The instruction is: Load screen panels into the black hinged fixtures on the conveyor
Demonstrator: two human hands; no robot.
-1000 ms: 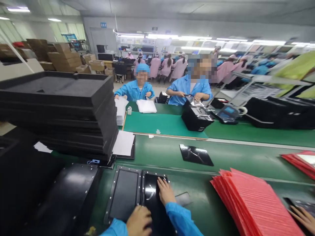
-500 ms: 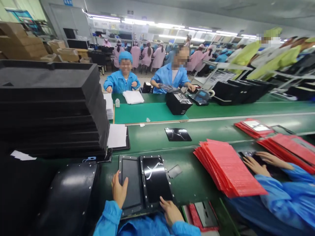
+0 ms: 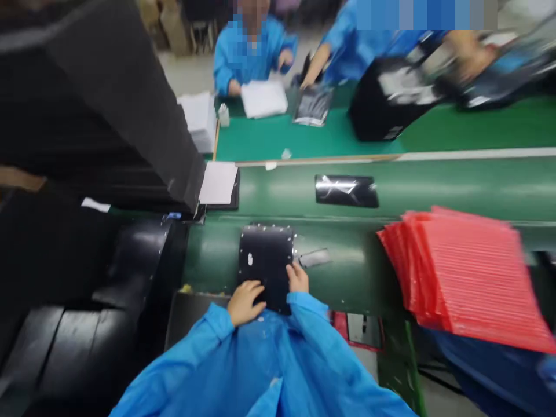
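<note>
A closed black hinged fixture (image 3: 266, 255), rimmed with small pale dots, lies on the green bench close to my body. My left hand (image 3: 245, 302) rests across its lower left, fingers stretched over the lid and thumb apart. At the right edge, my right hand (image 3: 297, 279) grips the fixture's side, its fingertips on the lid. Whatever lies inside the fixture is hidden. A small grey flat piece (image 3: 315, 258) sits on the bench just right of it.
A tall stack of black trays (image 3: 108, 104) stands at left, and red bubble-wrap sleeves (image 3: 482, 269) are piled at right. Beyond lie a glossy black panel (image 3: 346, 191) and white paper (image 3: 218, 182). Co-workers in blue (image 3: 254, 52) sit across the bench.
The fixture lay open in two halves with a glossy black screen in the right half; now it is closed. Both hands have moved onto it, and the view has tilted down.
</note>
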